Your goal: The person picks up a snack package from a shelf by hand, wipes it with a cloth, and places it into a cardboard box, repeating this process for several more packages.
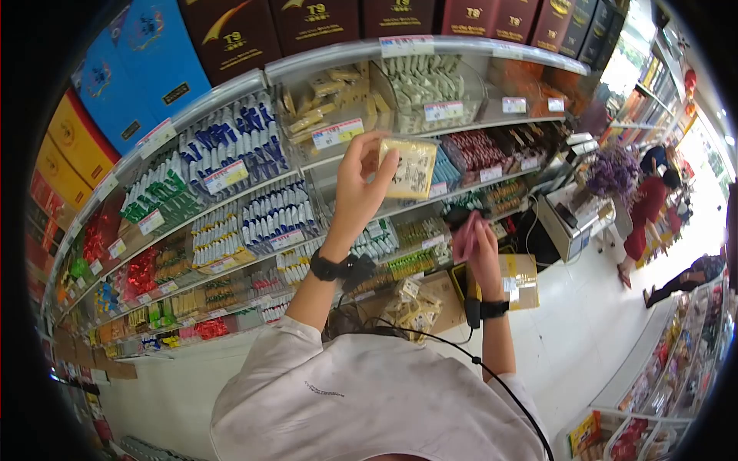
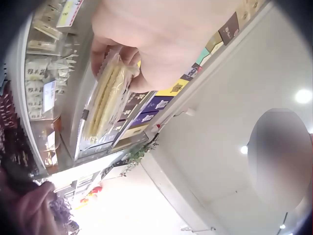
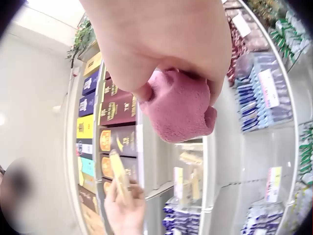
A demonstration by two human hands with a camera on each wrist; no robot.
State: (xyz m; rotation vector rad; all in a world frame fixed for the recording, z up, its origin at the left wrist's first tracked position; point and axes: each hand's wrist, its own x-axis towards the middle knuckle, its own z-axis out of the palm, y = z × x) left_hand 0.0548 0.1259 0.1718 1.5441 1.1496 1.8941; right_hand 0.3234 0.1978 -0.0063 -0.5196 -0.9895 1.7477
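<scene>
Before shelves [image 1: 323, 60], packet [image 1: 415, 167] in left hand [image 1: 360, 184], cloth [image 1: 466, 234] in right hand [image 1: 483, 253] below, box [image 1: 523, 270] on floor [image 1: 584, 338]

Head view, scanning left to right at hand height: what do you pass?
blue-and-white packets on the shelf → left hand → yellow packet it holds → right hand, gripping a pink cloth → checkout counter → person in red

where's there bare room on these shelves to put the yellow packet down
The top-row bin right of the white packets looks bare, though glare makes that uncertain. The bins to its left and below are packed. The floor between the cardboard box and the counter is open.
</scene>
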